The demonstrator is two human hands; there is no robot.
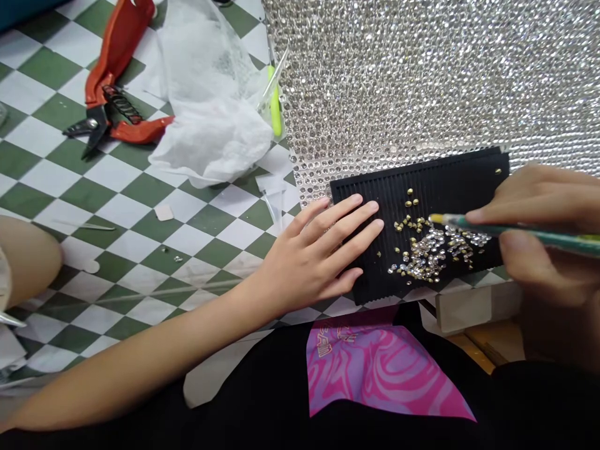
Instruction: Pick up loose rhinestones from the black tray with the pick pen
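A craft workspace, this, home or workshop we can't tell! Checked bench (210,219), red cutters (100,78) lying blades apart, a slim green-handled tool (275,109) beside a crumpled white bag (209,119), gems (426,253) strewn over a black tray (459,181), and a glittering studded sheet (435,75) spread alongside!

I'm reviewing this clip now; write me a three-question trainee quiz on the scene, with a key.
1. Which hand grips the green pencil?
2. True or false: the left hand covers the pile of loose rhinestones.
3. Where do the red-handled pruning shears lie?
A) on the silver sheet
B) on the checkered table cover
C) under the left hand

Key: 1. The right hand. 2. False; it rests on the ridged black tray, beside them. 3. B.
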